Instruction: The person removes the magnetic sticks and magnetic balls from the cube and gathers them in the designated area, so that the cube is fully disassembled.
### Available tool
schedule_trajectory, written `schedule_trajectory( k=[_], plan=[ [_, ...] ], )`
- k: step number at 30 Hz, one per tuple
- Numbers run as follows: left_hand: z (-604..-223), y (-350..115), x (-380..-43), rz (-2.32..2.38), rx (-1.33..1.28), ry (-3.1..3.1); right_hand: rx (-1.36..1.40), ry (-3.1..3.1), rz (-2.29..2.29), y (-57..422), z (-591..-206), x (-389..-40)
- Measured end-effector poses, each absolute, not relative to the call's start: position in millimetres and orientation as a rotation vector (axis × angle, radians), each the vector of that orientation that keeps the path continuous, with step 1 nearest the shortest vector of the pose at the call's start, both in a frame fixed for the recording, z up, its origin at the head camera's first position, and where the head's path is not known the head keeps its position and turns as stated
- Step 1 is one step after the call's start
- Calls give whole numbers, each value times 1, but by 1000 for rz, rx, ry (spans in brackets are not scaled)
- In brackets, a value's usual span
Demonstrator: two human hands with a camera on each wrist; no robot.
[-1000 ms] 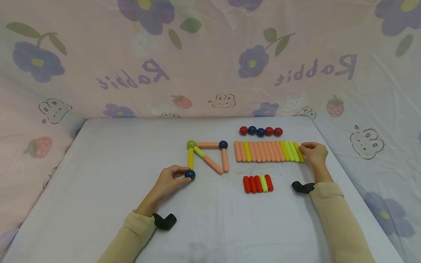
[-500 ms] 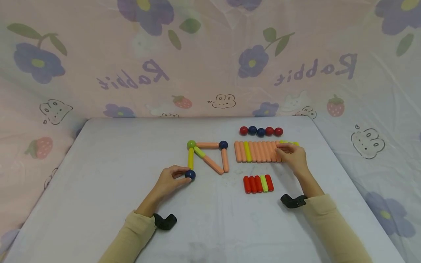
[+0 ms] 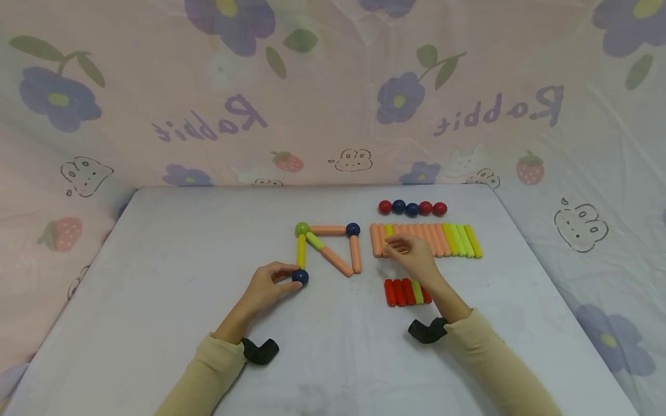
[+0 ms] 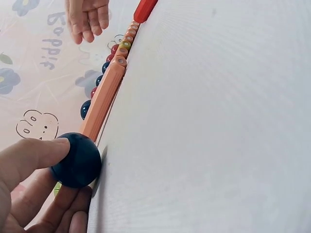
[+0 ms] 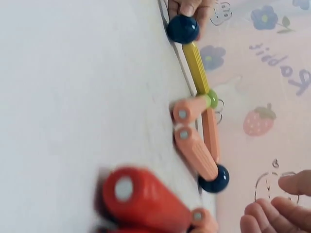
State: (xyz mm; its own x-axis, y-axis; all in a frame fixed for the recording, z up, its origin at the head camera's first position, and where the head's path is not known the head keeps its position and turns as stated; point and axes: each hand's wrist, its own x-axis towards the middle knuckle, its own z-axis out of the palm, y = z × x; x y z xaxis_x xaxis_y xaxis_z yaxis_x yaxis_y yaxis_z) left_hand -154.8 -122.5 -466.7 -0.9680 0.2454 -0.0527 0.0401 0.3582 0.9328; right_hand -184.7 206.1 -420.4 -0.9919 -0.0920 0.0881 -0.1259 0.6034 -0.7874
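Left hand (image 3: 267,287), centre of the frame: pinched the blue ball (image 3: 302,279) at the yellow stick's (image 3: 302,251) lower end, unmoved. Right hand (image 3: 413,254), right of centre: fingers loose, empty; had shifted leftward across the stick row (image 3: 433,238), apparently adding no piece.

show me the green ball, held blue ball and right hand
Green ball (image 3: 302,229), head view: middle of ball
Held blue ball (image 4: 79,162), left wrist view: front surface
Right hand (image 3: 414,257), head view: back of the hand
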Motion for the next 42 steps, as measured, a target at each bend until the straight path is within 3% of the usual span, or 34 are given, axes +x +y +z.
schedule_trajectory(
  k=[18, 42],
  plan=[
    [-468, -122, -155, 1662, 258, 2429, 84, -2999, 1201, 142, -435, -216],
    [-467, -123, -155, 1672, 254, 2418, 24, -3125, 1058, 141, -430, -228]
  ],
)
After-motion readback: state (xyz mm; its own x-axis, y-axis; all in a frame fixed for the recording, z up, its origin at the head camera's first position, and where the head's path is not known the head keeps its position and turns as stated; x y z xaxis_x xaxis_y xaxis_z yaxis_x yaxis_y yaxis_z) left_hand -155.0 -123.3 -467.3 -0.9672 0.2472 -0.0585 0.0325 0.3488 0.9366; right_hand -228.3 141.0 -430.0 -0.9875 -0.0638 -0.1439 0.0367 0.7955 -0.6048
